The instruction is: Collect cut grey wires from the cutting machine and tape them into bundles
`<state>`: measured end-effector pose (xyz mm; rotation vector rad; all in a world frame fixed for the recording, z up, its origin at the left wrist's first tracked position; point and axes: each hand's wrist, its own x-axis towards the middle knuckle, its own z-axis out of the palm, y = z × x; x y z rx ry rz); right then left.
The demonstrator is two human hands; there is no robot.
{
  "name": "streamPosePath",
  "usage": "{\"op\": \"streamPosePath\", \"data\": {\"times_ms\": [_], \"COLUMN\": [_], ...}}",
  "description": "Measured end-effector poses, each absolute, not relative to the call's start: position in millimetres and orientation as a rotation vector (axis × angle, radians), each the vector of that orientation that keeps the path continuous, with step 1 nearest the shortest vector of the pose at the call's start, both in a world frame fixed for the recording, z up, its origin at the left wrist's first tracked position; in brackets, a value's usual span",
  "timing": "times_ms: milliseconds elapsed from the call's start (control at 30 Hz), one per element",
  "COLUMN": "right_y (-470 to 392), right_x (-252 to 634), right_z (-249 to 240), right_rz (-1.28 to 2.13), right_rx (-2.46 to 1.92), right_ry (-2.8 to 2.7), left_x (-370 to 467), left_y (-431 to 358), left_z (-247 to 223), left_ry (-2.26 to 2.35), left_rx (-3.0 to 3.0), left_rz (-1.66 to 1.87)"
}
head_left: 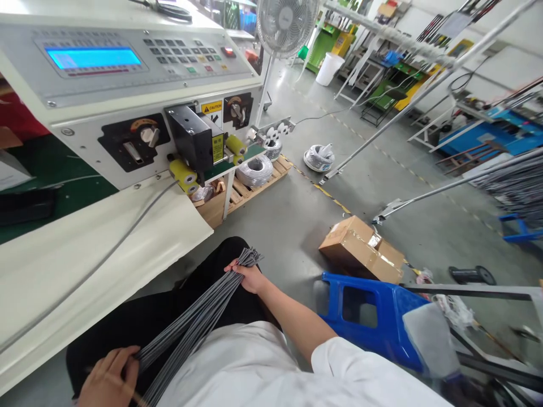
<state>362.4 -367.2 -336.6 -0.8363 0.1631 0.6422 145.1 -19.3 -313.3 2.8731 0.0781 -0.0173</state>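
Observation:
A bundle of thin grey cables point(199, 311) lies slantwise across my lap. My right hand point(250, 278) is closed around it just below its far end, where the cut tips point(251, 257) stick out unevenly. Toward the lower left, my left hand point(111, 377) has its fingers bent against the bundle's near part, gripping its edge; the palm side is hidden. Beyond my knees, a single grey cable point(114, 246) runs from the yellow rollers point(183, 174) of a cable-cutting machine point(123, 113) down across a cream tray point(85, 271).
A blue plastic stool point(382, 294) and a cardboard box point(360, 249) stand close on my right. Coils of wrapped cable point(254, 171) rest on a wooden pallet point(278, 172) under the machine. Metal poles point(424, 90) and a standing fan point(286, 22) are farther back.

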Motion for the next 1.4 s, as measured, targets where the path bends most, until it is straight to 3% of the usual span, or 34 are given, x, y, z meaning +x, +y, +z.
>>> {"op": "streamPosePath", "data": {"times_ms": [267,500,667,933,1400], "right_y": [-367.2,-366.9,-366.5,-367.0,-368.7], "right_x": [361.8,361.6,360.0,362.3,366.5], "right_z": [-329.6,-329.1,-326.1,-320.3,-332.1], "right_rz": [0.623,0.635,0.615,0.622,0.652], "right_rx": [-0.86,-0.954,-0.966,-0.998,-0.998], "right_ry": [0.198,0.189,0.187,0.185,0.196], "left_x": [202.1,251.8,288.5,315.3,273.0], "left_y": [-72.0,-102.7,-88.5,-74.0,-62.8], "left_z": [-276.5,-178.5,-132.7,-134.0,-142.7], "left_ry": [-0.162,-0.461,-0.08,0.362,0.249], "left_rx": [2.878,2.803,2.861,2.921,3.053], "left_rz": [-0.007,0.649,0.877,0.749,0.512]}}
